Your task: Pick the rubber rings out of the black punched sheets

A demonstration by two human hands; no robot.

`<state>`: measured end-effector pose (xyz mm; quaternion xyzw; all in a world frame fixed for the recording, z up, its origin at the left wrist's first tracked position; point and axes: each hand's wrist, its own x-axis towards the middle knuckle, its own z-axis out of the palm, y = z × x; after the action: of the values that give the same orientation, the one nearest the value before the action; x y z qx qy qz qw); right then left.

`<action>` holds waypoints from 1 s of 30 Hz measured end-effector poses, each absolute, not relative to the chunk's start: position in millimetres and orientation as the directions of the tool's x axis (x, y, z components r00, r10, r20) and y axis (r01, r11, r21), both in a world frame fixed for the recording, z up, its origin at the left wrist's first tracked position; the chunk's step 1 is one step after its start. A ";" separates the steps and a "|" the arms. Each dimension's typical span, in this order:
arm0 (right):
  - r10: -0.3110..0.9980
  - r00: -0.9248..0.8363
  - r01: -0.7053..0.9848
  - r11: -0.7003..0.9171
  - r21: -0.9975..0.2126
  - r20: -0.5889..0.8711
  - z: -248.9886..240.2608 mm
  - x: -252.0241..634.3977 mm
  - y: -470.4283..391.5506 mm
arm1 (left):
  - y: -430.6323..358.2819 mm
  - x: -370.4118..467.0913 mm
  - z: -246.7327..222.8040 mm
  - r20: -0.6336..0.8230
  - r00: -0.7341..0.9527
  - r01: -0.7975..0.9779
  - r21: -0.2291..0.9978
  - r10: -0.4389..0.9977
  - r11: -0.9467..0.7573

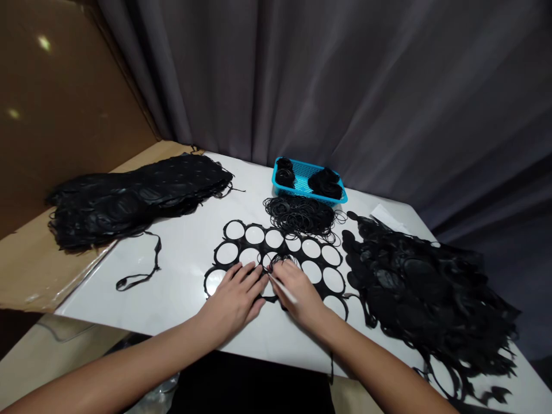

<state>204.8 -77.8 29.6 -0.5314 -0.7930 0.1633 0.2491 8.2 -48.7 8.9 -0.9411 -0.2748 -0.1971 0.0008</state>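
Observation:
A black rubber-like sheet [240,245] with rows of large round holes lies flat on the white tabletop. My left hand [239,299] rests palm down on its near edge, fingers spread. Just to the right, my right hand [299,293] is closed around a thin white pen-like tool [285,290], whose tip points at the sheet near my left fingertips. Some thin black rings [282,260] loop about the fingers of my right hand; whether they are gripped is unclear. Beyond the sheet sits a loose heap of thin black rings [297,214].
A blue basket [302,169] holding black ring bundles stands at the back. A thick stack of black sheets [142,192] lies left, and a tangled black scrap pile [426,287] right. A black strip [157,250] and white paper [388,218] lie on the table [181,287].

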 end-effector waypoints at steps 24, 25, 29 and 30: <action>0.848 0.343 -0.706 -0.050 -0.706 -0.403 71.0 337.1 -37.8 | -43.1 123.4 23.6 0.081 0.913 0.343 0.376 0.400 -0.861; 0.834 0.334 -0.749 -0.048 -0.661 -0.439 74.2 341.6 -38.8 | -44.3 133.1 18.6 0.064 0.914 0.348 0.389 0.401 -0.853; 0.812 0.302 -0.858 0.004 -0.513 -0.499 85.8 359.9 -45.6 | -41.3 163.1 15.1 0.100 0.902 0.331 0.462 0.420 -0.823; 0.820 0.291 -0.872 0.015 -0.490 -0.492 88.4 362.8 -47.5 | -38.8 169.6 17.3 0.117 0.894 0.333 0.473 0.433 -0.816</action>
<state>362.8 -47.5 88.4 -0.3729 0.0344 0.5945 0.7116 169.6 -38.8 17.3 -0.9464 -0.2025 -0.1102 -0.2263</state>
